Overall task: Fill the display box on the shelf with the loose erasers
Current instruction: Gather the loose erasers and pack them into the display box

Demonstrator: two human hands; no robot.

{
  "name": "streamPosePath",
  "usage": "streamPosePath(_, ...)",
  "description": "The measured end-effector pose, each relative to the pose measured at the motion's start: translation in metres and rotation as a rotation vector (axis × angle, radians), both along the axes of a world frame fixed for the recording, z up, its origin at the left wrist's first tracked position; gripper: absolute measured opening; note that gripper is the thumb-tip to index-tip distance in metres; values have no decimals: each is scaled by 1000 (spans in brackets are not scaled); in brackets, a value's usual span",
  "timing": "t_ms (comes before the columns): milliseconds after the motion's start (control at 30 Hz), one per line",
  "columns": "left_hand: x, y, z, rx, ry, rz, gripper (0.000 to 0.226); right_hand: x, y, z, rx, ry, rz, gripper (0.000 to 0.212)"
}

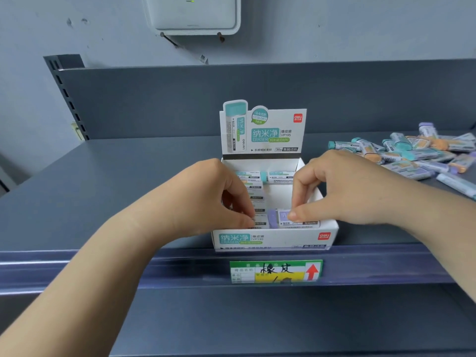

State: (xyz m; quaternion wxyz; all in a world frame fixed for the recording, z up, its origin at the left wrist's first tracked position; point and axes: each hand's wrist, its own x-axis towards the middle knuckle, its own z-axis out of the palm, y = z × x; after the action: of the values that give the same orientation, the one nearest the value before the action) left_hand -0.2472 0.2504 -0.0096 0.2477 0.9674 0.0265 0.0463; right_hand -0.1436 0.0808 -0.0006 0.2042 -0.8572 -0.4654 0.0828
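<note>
A white and teal display box (pixel 273 239) stands open at the front edge of the grey shelf, its printed lid flap upright behind. Inside, a row of erasers (pixel 255 194) fills the left side and two lie at the back. My left hand (pixel 206 199) reaches in from the left, fingertips curled on the front of that row. My right hand (pixel 342 191) pinches a purple eraser (pixel 280 217) lying at the front of the box. A pile of loose erasers (pixel 412 153) in teal, purple and orange lies on the shelf to the right.
A grey metal shelf (pixel 116 181) with a back panel holds everything. A green and yellow price label (pixel 275 271) with a red arrow sits on the shelf's front rail. A white device (pixel 193 14) hangs on the wall above.
</note>
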Motion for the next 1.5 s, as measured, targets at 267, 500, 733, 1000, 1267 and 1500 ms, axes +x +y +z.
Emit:
streamPosePath(267, 0, -1, 0, 14, -20, -6, 2, 1, 2, -3, -42, -84, 6, 8)
streamPosePath(500, 5, -11, 2, 93, -142, 69, 8, -1, -7, -6, 226, -161, -21, 5)
streamPosePath(733, 28, -63, 18, 142, -472, 106, 10, 22, -70, 3, 659, -277, -215, 16)
streamPosePath(1000, 98, -157, 16, 207, -448, -5, 20, 84, -165, -4, 601, -326, -326, 16)
streamPosePath(1267, 195, -238, 16, 322, -318, 21, 25, 173, -249, 1, 374, -331, -339, 12)
streamPosePath(1500, 246, -276, 12, 480, -160, 93, 24, 233, -280, 0, 198, -341, -219, 10)
